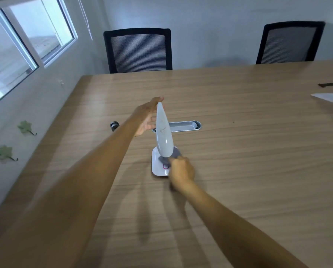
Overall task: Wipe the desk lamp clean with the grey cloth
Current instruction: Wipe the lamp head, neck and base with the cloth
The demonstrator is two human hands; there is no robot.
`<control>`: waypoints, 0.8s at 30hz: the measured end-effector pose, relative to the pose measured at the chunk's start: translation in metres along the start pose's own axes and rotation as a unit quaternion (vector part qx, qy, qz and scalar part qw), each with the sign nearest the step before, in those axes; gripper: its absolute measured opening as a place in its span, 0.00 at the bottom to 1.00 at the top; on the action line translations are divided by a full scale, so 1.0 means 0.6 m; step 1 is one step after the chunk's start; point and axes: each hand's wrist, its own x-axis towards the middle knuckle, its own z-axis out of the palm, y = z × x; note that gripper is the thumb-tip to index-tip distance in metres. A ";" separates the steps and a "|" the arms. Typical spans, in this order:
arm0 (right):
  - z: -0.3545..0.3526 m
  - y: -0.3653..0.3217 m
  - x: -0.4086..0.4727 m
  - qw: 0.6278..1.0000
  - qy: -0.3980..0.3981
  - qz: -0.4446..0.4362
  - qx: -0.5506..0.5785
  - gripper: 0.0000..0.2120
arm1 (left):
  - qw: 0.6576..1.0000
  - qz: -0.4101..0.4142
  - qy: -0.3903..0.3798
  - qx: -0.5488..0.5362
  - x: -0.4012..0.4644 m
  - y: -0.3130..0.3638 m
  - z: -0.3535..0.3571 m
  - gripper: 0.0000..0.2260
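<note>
The lamp is standing on the wooden surface, its head being steadied by the left hand with fingers loosely spread against it, so the right hand, fingers clenching the cloth, is rubbing the lamp's base.

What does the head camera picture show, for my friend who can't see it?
A right hand rubs a grey cloth on a white lamp's base while the left hand steadies its top. They sit on a wooden table with two black chairs behind.
</note>
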 end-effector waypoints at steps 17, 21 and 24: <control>-0.063 0.020 0.045 0.951 0.091 0.195 0.223 0.14 | 1.000 -0.012 0.004 0.001 -0.008 0.006 -0.002 0.20; -0.056 -0.014 0.024 0.968 0.058 0.145 0.198 0.17 | 1.000 -0.012 0.009 -0.001 -0.008 0.006 -0.001 0.25; -0.016 -0.050 -0.013 0.999 -0.042 0.004 0.025 0.14 | 1.000 -0.009 0.013 0.003 -0.009 0.006 0.000 0.25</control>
